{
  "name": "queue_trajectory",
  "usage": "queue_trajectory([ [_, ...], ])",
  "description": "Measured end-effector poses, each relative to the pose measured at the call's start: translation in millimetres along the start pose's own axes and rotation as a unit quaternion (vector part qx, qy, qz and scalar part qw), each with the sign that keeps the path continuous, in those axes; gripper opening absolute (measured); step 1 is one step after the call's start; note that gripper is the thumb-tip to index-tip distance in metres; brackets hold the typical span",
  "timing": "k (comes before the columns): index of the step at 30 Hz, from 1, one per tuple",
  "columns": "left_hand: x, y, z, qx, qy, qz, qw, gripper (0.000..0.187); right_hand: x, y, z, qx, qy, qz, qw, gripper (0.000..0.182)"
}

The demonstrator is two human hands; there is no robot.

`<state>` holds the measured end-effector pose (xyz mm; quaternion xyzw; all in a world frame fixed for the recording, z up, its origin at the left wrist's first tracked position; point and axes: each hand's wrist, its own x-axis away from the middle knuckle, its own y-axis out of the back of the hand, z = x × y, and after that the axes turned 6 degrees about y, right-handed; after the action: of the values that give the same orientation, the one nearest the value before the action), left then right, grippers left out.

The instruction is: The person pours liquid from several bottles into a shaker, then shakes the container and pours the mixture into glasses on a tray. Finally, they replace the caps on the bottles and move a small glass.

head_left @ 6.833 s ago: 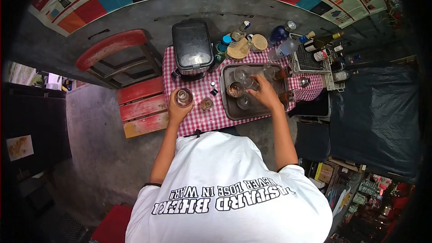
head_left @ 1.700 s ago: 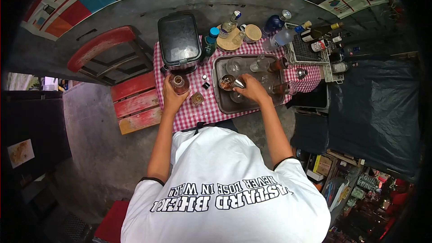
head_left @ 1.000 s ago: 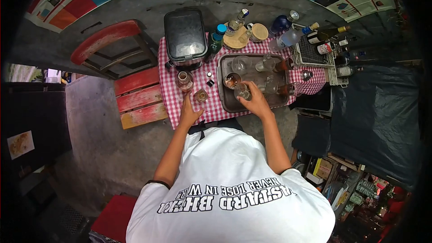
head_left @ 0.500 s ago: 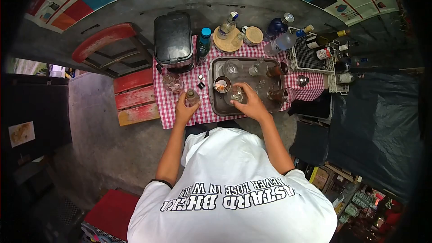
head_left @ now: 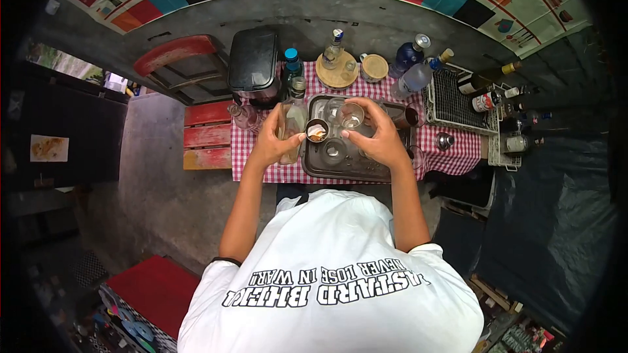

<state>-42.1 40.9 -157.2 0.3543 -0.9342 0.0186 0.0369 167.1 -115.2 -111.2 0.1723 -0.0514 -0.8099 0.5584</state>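
Note:
My left hand (head_left: 273,145) is wrapped round a clear glass bottle (head_left: 294,116), its neck pointing toward the back of the table. Between thumb and fingers, my right hand (head_left: 376,132) grips a clear drinking glass (head_left: 351,115) above the dark tray (head_left: 307,171). A small metal bowl (head_left: 317,131) with pale and orange bits inside shows between my hands, close to the left thumb. Another clear glass (head_left: 333,151) stands on the tray just in front of the held one. A further glass (head_left: 333,108) is partly hidden behind the held glass.
A brown-tinted glass (head_left: 407,117) stands at the tray's right, near a metal shaker top (head_left: 445,141). Behind are a wooden board (head_left: 337,78) with a bottle, a blue bottle (head_left: 410,54) and a wire rack (head_left: 451,95). A black bin (head_left: 253,59) and pinkish glass jug (head_left: 245,117) stand left.
My left hand has brought the bottle toward the tray, and the bottle now lies more lengthwise in view. My right hand holds a glass farther back. The camera view has shifted slightly.

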Motion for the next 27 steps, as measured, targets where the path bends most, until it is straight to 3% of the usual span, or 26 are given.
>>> queue_trajectory([
  [4, 2, -22, -39, -0.061, -0.007, 0.016, 0.998, 0.063, 6, 20, 3, -0.010, -0.003, 0.000, 1.000, 0.055],
  [6, -1, -24, -56, -0.150, 0.028, 0.105, 0.983, 0.061, 10, 29, 8, -0.012, 0.006, 0.008, 1.000, 0.055],
  [8, -4, -29, -63, -0.186, -0.008, 0.099, 0.977, 0.059, 12, 36, 10, -0.014, 0.016, 0.012, 1.000, 0.055],
  [10, -6, -32, -81, -0.232, -0.021, 0.172, 0.957, 0.062, 15, 43, 12, 0.025, 0.022, 0.016, 0.999, 0.055],
  [13, -8, -34, -102, -0.335, -0.012, 0.209, 0.919, 0.063, 22, 52, 16, 0.061, 0.051, 0.013, 0.997, 0.056],
  [22, -1, -43, -159, -0.468, -0.045, 0.257, 0.845, 0.063, 42, 64, 20, 0.036, 0.076, 0.010, 0.996, 0.058],
  [24, 1, -48, -171, -0.482, 0.004, 0.261, 0.836, 0.064, 44, 63, 21, 0.031, 0.091, 0.020, 0.995, 0.058],
  [27, 1, -50, -175, -0.509, -0.013, 0.256, 0.821, 0.059, 48, 60, 22, 0.026, 0.094, 0.022, 0.995, 0.057],
])
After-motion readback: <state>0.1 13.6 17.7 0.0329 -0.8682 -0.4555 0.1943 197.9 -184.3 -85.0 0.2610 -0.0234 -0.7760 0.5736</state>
